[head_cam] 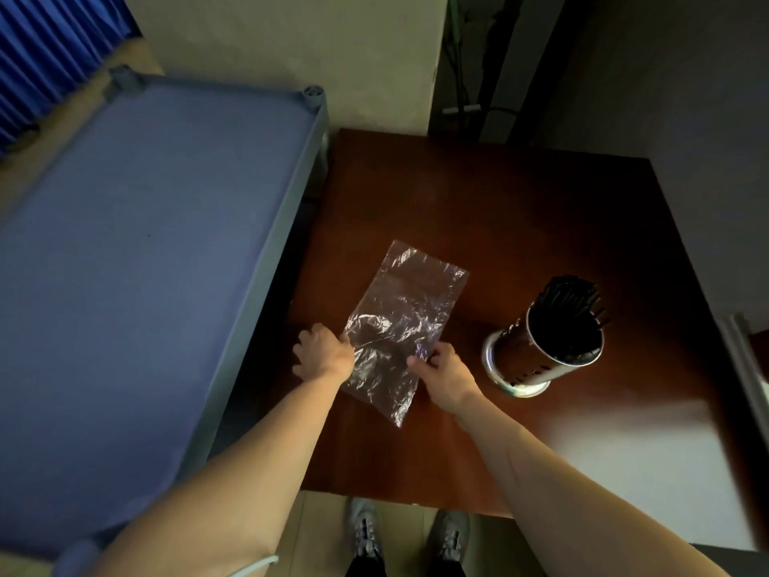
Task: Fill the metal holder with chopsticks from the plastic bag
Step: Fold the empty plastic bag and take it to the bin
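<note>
The metal holder (541, 351) stands at four o'clock on the wooden table (520, 210), packed with dark chopsticks (570, 299). I see the plastic bag (399, 322) lying flat at centre, seemingly empty. My left hand (322, 354) pinches its nine-o'clock edge, my right hand (445, 370) its three-o'clock edge. I'd lift both edges evenly and check nothing remains inside.
</note>
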### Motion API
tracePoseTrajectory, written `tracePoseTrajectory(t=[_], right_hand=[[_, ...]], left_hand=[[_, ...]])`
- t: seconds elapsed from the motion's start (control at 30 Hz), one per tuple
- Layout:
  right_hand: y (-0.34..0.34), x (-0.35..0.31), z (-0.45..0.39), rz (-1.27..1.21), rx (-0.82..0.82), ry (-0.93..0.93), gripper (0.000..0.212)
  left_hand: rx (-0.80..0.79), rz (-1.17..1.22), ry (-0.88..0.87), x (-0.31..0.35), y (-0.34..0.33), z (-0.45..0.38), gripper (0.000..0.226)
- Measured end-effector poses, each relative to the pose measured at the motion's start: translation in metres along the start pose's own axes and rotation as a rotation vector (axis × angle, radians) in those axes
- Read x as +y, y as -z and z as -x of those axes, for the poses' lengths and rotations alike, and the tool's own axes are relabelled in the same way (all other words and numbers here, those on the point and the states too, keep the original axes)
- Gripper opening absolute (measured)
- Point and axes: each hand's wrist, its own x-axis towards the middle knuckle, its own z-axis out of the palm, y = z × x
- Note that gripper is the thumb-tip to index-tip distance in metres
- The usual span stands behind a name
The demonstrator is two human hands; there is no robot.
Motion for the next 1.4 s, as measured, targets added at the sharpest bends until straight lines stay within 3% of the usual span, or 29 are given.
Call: tracePoseTrajectory(t=[0.23, 0.33, 0.47, 0.57, 0.83, 1.2, 1.4], right_hand=[[-0.015, 0.002, -0.016, -0.431, 0.135, -0.236, 0.078], [-0.016, 0.001, -0.018, -0.572, 0.144, -0.277, 0.062], [-0.016, 0.006, -0.017, -0.560, 0.191, -0.277, 0.026], [-0.017, 0.006, -0.016, -0.588, 0.188, -0.256, 0.008], [-0.016, -0.004, -0.018, -0.620, 0.237, -0.179, 0.003], [0.006, -0.028, -0.009, -0.469, 0.334, 0.156, 0.013], [0.026, -0.048, 0.005, -0.483, 0.362, 0.248, 0.012]], left_hand=[[-0.101, 0.191, -0.043, -0.010, -0.005, -0.015, 0.034], [-0.135, 0.305, -0.028, -0.016, -0.008, -0.019, 0.021], [-0.234, 0.406, -0.012, -0.022, -0.009, -0.021, 0.014], [-0.265, 0.442, -0.017, -0.027, -0.008, -0.021, 0.006], [-0.296, 0.546, -0.011, -0.032, 0.002, -0.016, 0.004], [-0.194, 0.712, -0.166, -0.029, 0.012, -0.012, 0.027], [-0.163, 0.714, -0.248, -0.024, 0.018, -0.003, 0.012]])
